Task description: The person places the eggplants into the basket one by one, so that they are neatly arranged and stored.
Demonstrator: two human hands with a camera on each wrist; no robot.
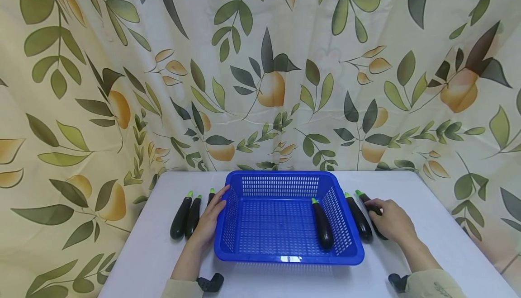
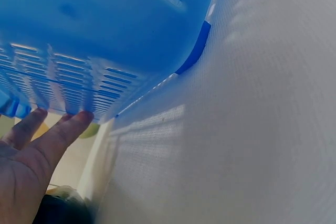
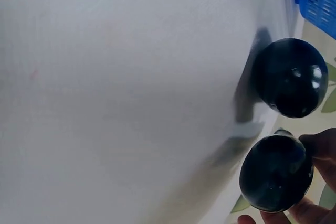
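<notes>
A blue plastic basket [image 1: 289, 259] stands at the middle of the table, with one eggplant [image 1: 323, 224] lying inside along its right side. My left hand [image 1: 208, 219] touches the basket's left wall near the rim. In the left wrist view its fingers [image 2: 63, 132] are extended against the slotted side. To the right of the basket, my right hand [image 1: 392, 221] grips a dark eggplant [image 3: 275, 174] between thumb and fingers. Another eggplant [image 1: 359, 219] lies between that one and the basket; the right wrist view shows both from their rounded ends.
Left of the basket lie two eggplants [image 1: 181, 216] side by side, and a third eggplant [image 1: 211, 195] is partly hidden by my left hand. Everything rests on a white-covered table [image 1: 260, 280]. A leaf-and-fruit patterned curtain [image 1: 260, 130] hangs behind its far edge.
</notes>
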